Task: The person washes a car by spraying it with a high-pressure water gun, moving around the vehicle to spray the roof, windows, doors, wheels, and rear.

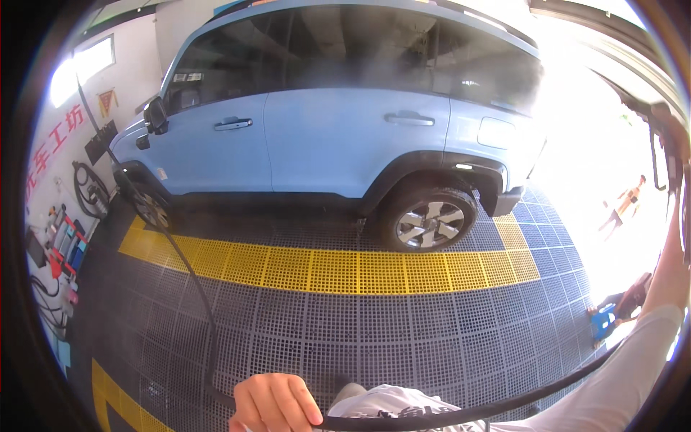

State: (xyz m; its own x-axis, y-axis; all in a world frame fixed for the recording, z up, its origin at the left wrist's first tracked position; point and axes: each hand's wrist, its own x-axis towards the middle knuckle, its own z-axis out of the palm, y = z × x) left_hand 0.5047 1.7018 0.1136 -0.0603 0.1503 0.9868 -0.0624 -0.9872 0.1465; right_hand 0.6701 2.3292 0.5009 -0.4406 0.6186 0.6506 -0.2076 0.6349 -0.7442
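Observation:
My left hand (pixel 273 403) is closed round a black hose (pixel 446 417) at the lower edge. From there the hose runs right until my right forearm hides it; on the other side it climbs toward the upper left. My right arm reaches up along the right rim, and the dark, backlit right hand (pixel 671 133) looks closed. A thin, bent dark piece shows beside it, but what it grips is unclear. Ahead stands a light-blue car (pixel 324 144), side on, with a rear wheel (pixel 430 222) facing me. Whitish haze hangs over its rear windows.
Dark plastic grating (pixel 345 324) covers the floor, with a yellow strip (pixel 331 270) beside the car. Bottles and tools stand on a rack (pixel 68 245) at the left wall, below a coiled hose (pixel 90 189). A blue object (pixel 603 324) lies at right; a person (pixel 628 201) is outside.

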